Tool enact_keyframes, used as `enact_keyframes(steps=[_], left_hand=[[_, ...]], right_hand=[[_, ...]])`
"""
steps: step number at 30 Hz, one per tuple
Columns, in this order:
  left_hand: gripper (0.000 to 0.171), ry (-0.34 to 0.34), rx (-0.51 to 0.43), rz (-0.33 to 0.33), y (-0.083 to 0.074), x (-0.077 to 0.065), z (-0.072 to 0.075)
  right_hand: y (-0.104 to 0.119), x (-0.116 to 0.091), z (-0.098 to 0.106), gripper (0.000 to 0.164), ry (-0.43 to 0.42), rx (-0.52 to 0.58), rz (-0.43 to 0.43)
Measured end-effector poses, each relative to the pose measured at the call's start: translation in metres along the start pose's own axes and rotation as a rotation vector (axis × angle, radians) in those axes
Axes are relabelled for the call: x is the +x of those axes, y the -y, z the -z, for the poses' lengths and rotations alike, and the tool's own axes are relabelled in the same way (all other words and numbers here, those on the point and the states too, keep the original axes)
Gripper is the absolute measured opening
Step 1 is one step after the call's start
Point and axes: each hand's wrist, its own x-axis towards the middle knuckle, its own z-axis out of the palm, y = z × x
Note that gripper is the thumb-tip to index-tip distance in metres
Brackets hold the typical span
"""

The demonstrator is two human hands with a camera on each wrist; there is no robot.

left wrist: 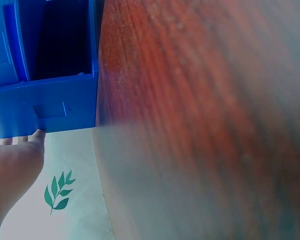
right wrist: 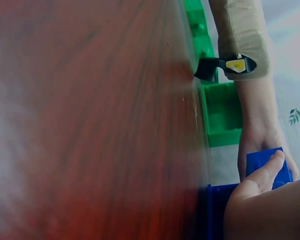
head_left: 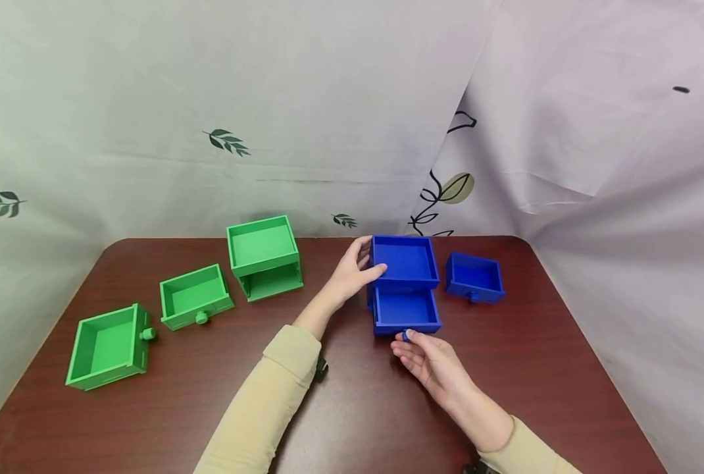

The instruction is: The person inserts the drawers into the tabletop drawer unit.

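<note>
In the head view, a blue drawer cabinet (head_left: pixel 404 257) with a shallow tray top stands near the table's back edge. My left hand (head_left: pixel 347 273) holds it at its left side, thumb over the front left corner of the rim and fingers toward the back. From the cabinet's upper slot a blue drawer (head_left: pixel 407 307) sticks out toward me. My right hand (head_left: pixel 437 362) pinches that drawer's small round knob (head_left: pixel 407 335) between thumb and forefinger. Beneath the drawer, the left wrist view shows a dark lower slot (left wrist: pixel 62 42).
Right of the cabinet sits another blue drawer (head_left: pixel 474 291), its knob toward me. On the left stand a green cabinet (head_left: pixel 263 243) with an open front and two green drawers, one nearer it (head_left: pixel 195 296) and one farther left (head_left: pixel 106 345). A patterned cloth (head_left: pixel 352 118) hangs behind the table.
</note>
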Motion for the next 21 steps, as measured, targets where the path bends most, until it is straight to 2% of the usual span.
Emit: enact_keyframes(steps=[8,21], left_hand=[[0.078,0.004,-0.004,0.005,-0.002,0.0,0.0],[0.077,0.001,-0.001,0.011,-0.001,0.0,0.0]], right_hand=[[0.005,0.009,-0.002,0.031,-0.001,0.008,0.006],[0.013,0.019,-0.012,0.027,-0.061,0.076,0.003]])
